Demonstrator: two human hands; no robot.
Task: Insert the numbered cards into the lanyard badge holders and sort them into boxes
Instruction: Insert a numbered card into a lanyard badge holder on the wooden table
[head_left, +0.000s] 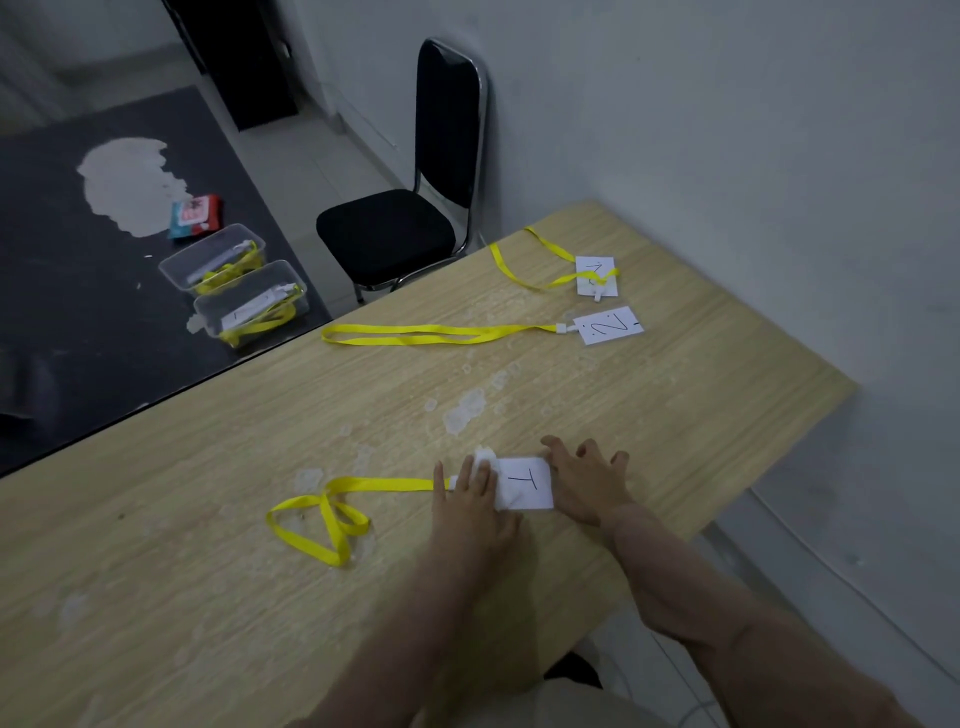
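Observation:
A white card marked "1" (524, 483) lies in a badge holder on the wooden table (260, 597), its yellow lanyard (332, 514) trailing left. My left hand (470, 499) presses flat on the holder's left end, fingers straight. My right hand (587, 483) touches the card's right edge with fingers spread. Two more badge holders lie farther back: one with a card marked "2" (609, 325) on a stretched lanyard (441, 334), another (596, 275) behind it with its lanyard looped over it. Two clear boxes (213, 257) (252, 304) with lanyard badges inside sit on the dark surface at left.
A black chair (410, 208) stands beyond the table's far edge. A red and blue packet (195, 217) lies on the dark surface (62, 291) behind the boxes. The table's right edge runs close to the grey wall (779, 156).

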